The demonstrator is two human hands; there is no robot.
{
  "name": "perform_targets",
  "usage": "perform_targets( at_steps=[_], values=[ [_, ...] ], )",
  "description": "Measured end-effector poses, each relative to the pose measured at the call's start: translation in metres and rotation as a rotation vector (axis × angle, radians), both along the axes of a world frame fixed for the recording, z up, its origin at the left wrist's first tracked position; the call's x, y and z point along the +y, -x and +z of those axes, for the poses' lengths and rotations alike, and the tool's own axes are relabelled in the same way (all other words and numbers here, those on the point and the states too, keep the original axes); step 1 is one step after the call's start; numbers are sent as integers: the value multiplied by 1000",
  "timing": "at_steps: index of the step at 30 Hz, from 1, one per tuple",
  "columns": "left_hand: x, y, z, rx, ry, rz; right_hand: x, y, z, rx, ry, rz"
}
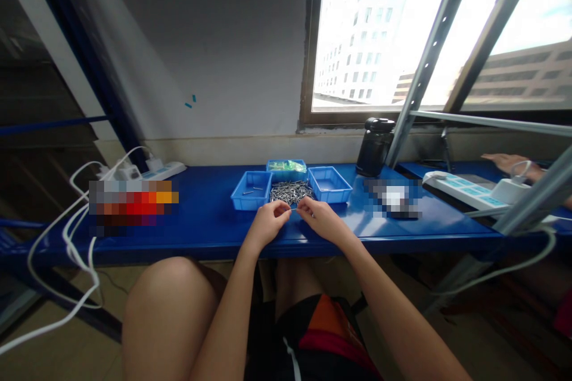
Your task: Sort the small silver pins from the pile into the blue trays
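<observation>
My left hand (267, 223) and my right hand (322, 218) meet over the blue bench (210, 220), fingers pinched toward each other on a small metal piece (292, 210) that I can barely make out. Just beyond them lies a pile of small metal screws (290, 191). A blue tray (251, 190) left of the pile holds a few loose screws. Another blue tray (329, 185) stands right of the pile. Behind the pile is a blue tray with green parts (286, 167).
A black cylindrical container (375, 146) stands by a metal rack upright (428, 59). White power strips lie at back left (158, 171) and right (465, 189), with white cables (71, 250) hanging off the left. Another person's hand (513, 164) rests at far right.
</observation>
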State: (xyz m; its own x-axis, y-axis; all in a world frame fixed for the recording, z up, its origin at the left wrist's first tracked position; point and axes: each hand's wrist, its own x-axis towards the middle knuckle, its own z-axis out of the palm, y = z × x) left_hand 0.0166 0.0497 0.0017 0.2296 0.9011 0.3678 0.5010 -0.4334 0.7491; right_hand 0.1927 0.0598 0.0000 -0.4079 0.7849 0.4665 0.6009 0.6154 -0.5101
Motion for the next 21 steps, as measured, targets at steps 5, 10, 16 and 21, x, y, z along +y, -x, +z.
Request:
perform_targets(
  at_steps=[5,10,16,21],
  values=[
    [3,-1,-4,104,16,-22,-1,-1,-1,3,-9,23],
    [3,0,-4,104,23,-36,-4,0,1,4,-8,45],
    [0,-1,0,82,12,-32,-4,0,2,24,-5,42],
    [0,-1,-1,18,4,-17,-1,-1,-2,11,-2,41]
  ],
)
